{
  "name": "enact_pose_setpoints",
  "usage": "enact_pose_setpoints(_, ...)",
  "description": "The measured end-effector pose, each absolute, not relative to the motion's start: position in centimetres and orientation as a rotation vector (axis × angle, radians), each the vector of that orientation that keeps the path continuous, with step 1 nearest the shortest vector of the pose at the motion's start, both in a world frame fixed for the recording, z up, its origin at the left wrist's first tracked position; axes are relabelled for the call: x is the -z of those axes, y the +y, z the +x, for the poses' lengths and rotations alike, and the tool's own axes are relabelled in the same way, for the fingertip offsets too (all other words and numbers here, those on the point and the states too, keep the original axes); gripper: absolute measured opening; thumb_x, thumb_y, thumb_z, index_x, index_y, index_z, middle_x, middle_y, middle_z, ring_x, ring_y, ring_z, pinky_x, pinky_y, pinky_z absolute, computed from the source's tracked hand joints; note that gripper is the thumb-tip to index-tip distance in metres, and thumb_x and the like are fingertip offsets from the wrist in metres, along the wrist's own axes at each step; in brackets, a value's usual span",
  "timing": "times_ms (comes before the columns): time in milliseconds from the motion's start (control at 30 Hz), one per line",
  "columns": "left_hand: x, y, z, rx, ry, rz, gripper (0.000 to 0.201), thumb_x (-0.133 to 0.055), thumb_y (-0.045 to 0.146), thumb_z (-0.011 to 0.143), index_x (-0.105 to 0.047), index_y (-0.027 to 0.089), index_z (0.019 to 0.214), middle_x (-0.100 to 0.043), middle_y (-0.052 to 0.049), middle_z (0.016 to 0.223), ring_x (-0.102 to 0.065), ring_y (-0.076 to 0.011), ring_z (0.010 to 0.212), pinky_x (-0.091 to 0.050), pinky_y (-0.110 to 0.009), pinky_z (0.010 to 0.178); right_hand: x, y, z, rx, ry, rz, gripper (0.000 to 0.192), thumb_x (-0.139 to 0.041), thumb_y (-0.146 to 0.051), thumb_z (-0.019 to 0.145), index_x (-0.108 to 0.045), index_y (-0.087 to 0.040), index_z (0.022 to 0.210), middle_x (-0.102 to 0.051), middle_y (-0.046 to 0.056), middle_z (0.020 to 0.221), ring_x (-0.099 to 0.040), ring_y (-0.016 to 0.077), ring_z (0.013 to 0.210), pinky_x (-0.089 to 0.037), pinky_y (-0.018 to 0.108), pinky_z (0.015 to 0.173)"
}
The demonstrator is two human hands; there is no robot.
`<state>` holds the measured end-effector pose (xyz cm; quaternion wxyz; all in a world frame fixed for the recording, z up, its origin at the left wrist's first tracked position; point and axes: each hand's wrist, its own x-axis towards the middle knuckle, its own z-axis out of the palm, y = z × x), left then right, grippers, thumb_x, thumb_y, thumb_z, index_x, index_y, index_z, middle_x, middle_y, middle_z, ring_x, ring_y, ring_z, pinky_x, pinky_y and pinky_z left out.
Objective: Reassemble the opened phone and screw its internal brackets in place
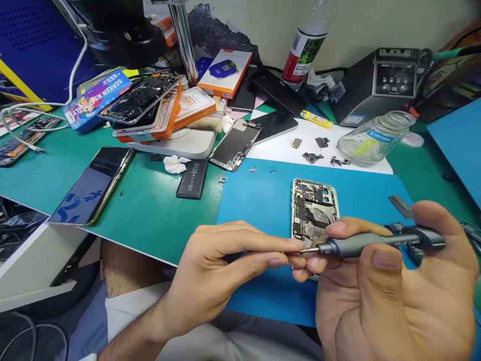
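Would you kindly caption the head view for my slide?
Right hand holds a screwdriver, left hand pinching its tip above an opened phone.

Bare hands, unsleeved forearms, white shirt hem, grey shorts

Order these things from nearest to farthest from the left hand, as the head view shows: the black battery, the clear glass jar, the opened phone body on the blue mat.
1. Opened phone body, just right of the left hand, on the blue mat.
2. Black rectangular battery, up-left on the green mat.
3. Clear glass jar, far upper right.
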<state>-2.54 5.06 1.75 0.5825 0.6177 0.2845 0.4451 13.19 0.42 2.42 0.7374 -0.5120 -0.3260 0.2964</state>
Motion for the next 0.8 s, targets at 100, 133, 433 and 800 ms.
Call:
enact_pose_setpoints(100, -1.6, 5.1, -2.6, -1.045, 0.636, 1.456, 0.033, -0.079, 0.015, 0.102, -0.085, 0.036, 0.127, -0.089, 0.005, 0.109, -0.082, -0.0112, 0.096, -0.063, -0.018, 0.091, -2.4, 0.4, 13.2, -0.675, -0.713, -1.123, 0.048, -0.072, -0.034, 0.104, -0.053, -0.037, 0.148, -0.073, -0.001, 0.096, -0.066, 0.0132, 0.057, -0.057, 0.026, 0.049)
enact_pose_setpoints(133, -1.6, 5.1, -2.6, -1.049, 0.633, 1.457, 0.031, -0.08, 0.016, 0.102, -0.086, 0.035, 0.126, -0.089, 0.003, 0.109, -0.083, -0.013, 0.097, -0.064, -0.02, 0.091, -2.4, 0.4, 13.2, -0.682, -0.712, -1.118, 0.048, -0.072, -0.034, 0.104, -0.054, -0.038, 0.148, -0.073, -0.002, 0.096, -0.066, 0.0131, 0.057, -0.057, 0.026, 0.048)
enact_pose_setpoints(433, -2.0, 4.9, -2.7, -1.002, 0.763, 1.419, 0.025, -0.083, 0.023, 0.1, -0.088, 0.039, 0.118, -0.089, 0.005, 0.106, -0.084, -0.0167, 0.094, -0.068, -0.025, 0.087, -2.5, 0.2, 13.2, -0.679, -0.705, -1.148, 0.049, -0.074, -0.031, 0.101, -0.055, -0.037, 0.145, -0.074, 0.0, 0.096, -0.066, 0.0162, 0.057, -0.06, 0.031, 0.046)
enact_pose_setpoints(800, -2.9, 5.0, -2.6, -0.987, 0.738, 1.335, 0.03, -0.083, 0.011, 0.097, -0.089, 0.035, 0.114, -0.089, 0.006, 0.102, -0.085, -0.0147, 0.094, -0.068, -0.022, 0.088, -2.6, 0.2, 13.5, -0.799, -0.685, -1.167, 0.051, -0.073, -0.04, 0.104, -0.052, -0.041, 0.15, -0.07, -0.001, 0.1, -0.064, 0.0123, 0.054, -0.058, 0.027, 0.044)
